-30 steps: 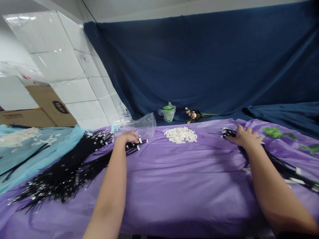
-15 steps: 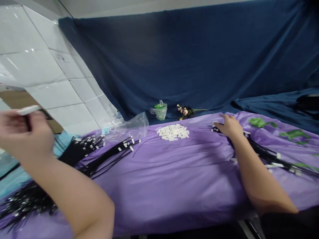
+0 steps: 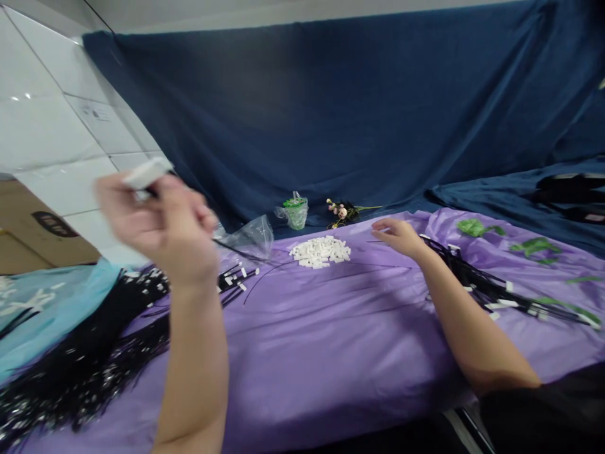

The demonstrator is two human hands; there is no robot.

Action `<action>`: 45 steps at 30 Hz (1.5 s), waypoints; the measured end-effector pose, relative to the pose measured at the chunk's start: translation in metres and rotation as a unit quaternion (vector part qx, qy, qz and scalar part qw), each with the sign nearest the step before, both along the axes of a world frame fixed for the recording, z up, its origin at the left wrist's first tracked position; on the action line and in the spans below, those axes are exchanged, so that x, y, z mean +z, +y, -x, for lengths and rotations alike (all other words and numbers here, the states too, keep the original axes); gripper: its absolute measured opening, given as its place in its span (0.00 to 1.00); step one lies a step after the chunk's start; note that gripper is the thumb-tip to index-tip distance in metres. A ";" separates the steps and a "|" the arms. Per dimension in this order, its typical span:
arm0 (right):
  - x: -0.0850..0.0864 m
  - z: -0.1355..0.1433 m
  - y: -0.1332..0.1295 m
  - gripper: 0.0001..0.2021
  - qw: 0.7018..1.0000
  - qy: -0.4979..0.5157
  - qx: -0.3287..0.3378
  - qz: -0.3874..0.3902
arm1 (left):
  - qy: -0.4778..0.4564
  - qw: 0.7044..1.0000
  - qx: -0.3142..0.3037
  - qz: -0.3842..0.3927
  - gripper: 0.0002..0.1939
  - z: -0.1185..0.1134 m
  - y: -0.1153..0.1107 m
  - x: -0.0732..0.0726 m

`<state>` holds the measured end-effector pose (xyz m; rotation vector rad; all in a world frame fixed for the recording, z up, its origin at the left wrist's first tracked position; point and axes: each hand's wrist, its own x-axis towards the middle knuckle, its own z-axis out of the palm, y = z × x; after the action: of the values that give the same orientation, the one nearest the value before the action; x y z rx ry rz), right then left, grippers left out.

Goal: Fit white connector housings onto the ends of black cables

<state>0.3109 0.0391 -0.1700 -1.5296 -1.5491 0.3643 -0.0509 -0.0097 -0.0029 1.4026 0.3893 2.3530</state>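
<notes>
My left hand (image 3: 163, 221), raised above the left of the table and a little blurred, is closed on a black cord (image 3: 239, 251) that trails off to the right. At the fingers shows a white plastic piece (image 3: 149, 173), apparently at the cord's end. My right hand (image 3: 399, 237) hovers low over the far side of the table, fingers stretched and apart, with nothing visible in it. Just right of it lies a bundle of black cords (image 3: 486, 287) with white pieces. Between the hands sits a pile of small white plastic pieces (image 3: 321, 251).
Thick bundles of black cords (image 3: 89, 340) cover the left of the purple cloth (image 3: 302, 353). A clear plastic bag (image 3: 253, 236), a green cup (image 3: 297, 212) and artificial flowers (image 3: 343, 211) stand along the back, before a blue curtain (image 3: 321, 113). A cardboard box (image 3: 38, 227) is at far left.
My left hand has moved right and up, carrying the black cord. My right hand has come away from the right-hand cords, shifted left, and opened. The view has turned slightly.
</notes>
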 end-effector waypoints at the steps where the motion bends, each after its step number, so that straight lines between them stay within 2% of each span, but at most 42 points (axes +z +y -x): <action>1: 0.003 0.011 -0.003 0.17 0.998 0.020 0.053 0.006 | 0.048 0.998 -0.037 -0.021 0.10 -0.019 -0.003 -0.004; 3: 0.011 0.036 -0.012 0.21 0.986 0.060 0.153 0.018 | 0.143 0.979 -0.141 0.036 0.05 -0.052 -0.006 -0.016; 6: 0.023 0.077 -0.030 0.26 0.953 0.122 0.276 0.024 | 0.189 0.930 -0.273 0.155 0.10 -0.084 -0.001 -0.036; 8: 0.031 0.100 -0.041 0.28 0.861 0.274 0.426 0.048 | 0.211 0.893 -0.333 0.219 0.12 -0.093 0.006 -0.047; 9: 0.034 0.110 -0.045 0.28 0.816 0.323 0.475 0.063 | 0.221 0.876 -0.352 0.243 0.13 -0.094 0.009 -0.052; 10: 0.036 0.117 -0.048 0.26 0.788 0.366 0.490 0.078 | 0.227 0.864 -0.366 0.260 0.14 -0.093 0.012 -0.055; 13: 0.039 0.126 -0.053 0.12 0.764 0.433 0.470 0.081 | 0.242 0.845 -0.384 0.283 0.15 -0.085 0.020 -0.059; 14: 0.038 0.125 -0.054 0.12 0.753 0.449 0.474 0.082 | 0.246 0.843 -0.384 0.285 0.15 -0.081 0.023 -0.059; 17: 0.031 0.117 -0.058 0.21 0.694 0.466 0.539 0.108 | 0.232 0.850 -0.374 0.288 0.14 -0.067 0.028 -0.050; 19: 0.023 0.106 -0.063 0.23 0.674 0.437 0.580 0.137 | 0.183 0.868 -0.364 0.286 0.11 -0.052 0.031 -0.040; 21: 0.016 0.089 -0.070 0.20 0.674 0.378 0.606 0.188 | 0.112 0.888 -0.343 0.286 0.07 -0.032 0.034 -0.027; 24: 0.010 0.055 -0.083 0.16 0.719 0.261 0.601 0.232 | 0.055 0.906 -0.302 0.291 0.04 0.005 0.038 -0.012; 26: 0.011 0.034 -0.089 0.19 0.751 0.175 0.577 0.268 | 0.066 0.915 -0.273 0.289 0.05 0.026 0.040 -0.008; 28: 0.014 0.024 -0.088 0.20 0.818 0.090 0.502 0.267 | 0.094 0.917 -0.248 0.296 0.05 0.037 0.041 -0.009; 30: 0.015 0.025 -0.076 0.18 0.889 -0.020 0.392 0.236 | 0.126 0.919 -0.218 0.302 0.07 0.036 0.040 -0.011; 31: 0.014 0.030 -0.066 0.16 0.914 -0.084 0.333 0.217 | 0.138 0.921 -0.207 0.300 0.08 0.033 0.038 -0.011; 32: 0.013 0.036 -0.054 0.15 0.925 -0.128 0.293 0.207 | 0.143 0.923 -0.203 0.294 0.09 0.027 0.036 -0.011; 35: 0.001 0.055 -0.013 0.09 0.942 -0.194 0.222 0.159 | 0.123 0.921 -0.245 0.277 0.12 0.007 0.023 -0.009; 38: -0.016 0.067 0.017 0.11 0.951 -0.240 0.171 0.099 | 0.115 0.905 -0.289 0.292 0.15 -0.010 0.007 -0.007; 41: -0.032 0.072 0.027 0.12 0.947 -0.274 0.154 0.068 | 0.186 0.885 -0.295 0.309 0.13 -0.022 -0.002 -0.013; 45: -0.043 0.076 0.024 0.11 0.941 -0.303 0.144 0.053 | 0.315 0.836 -0.300 0.335 0.11 -0.035 -0.003 -0.028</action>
<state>0.2345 0.0633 -0.2127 -1.5827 -2.2815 0.1399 -0.0156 -0.0124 -0.0306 1.5721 0.7279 1.0503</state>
